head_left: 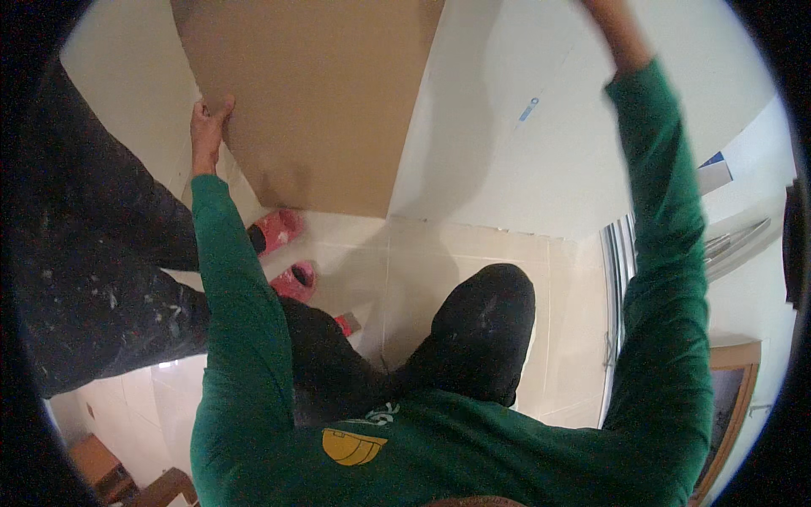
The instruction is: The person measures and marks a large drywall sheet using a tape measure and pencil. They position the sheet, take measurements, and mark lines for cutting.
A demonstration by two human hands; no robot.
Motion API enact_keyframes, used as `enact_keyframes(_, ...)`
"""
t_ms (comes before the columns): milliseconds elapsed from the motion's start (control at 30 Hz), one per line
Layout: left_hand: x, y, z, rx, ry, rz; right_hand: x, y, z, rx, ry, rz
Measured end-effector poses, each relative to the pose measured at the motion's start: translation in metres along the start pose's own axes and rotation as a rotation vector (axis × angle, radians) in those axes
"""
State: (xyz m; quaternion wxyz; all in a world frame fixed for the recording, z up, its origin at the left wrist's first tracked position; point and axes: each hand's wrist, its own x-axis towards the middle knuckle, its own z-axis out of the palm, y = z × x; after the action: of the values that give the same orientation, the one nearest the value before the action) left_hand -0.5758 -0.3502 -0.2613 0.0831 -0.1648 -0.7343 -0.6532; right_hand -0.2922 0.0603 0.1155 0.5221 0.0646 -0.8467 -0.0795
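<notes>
My left hand [208, 127] holds the left edge of a large brown board [312, 101], which stands against the pale wall [524, 169]. My right hand [612, 29] reaches up at the top right, partly out of the frame and blurred, so its fingers and whatever it touches are hidden. A small light-blue item [529, 109] is on the wall right of the board. My dark-trousered knees are bent below me.
A co-worker's paint-spotted legs [101, 279] stand close at my left, with pink slippers [279, 230] near the board's foot. Light floor tiles [405, 253] lie underneath. Brown furniture [93, 465] is at lower left, a wood-framed opening [735, 397] at right.
</notes>
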Motion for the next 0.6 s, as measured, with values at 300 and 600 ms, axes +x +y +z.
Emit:
enact_keyframes(300,0.000,0.001,-0.011,0.128,0.051,0.033,-0.416,-0.125,0.109,0.344,-1.067,-0.057)
enact_keyframes(600,0.004,-0.004,-0.011,0.002,0.007,-0.008,-0.527,-0.143,0.176,0.885,-1.143,0.607)
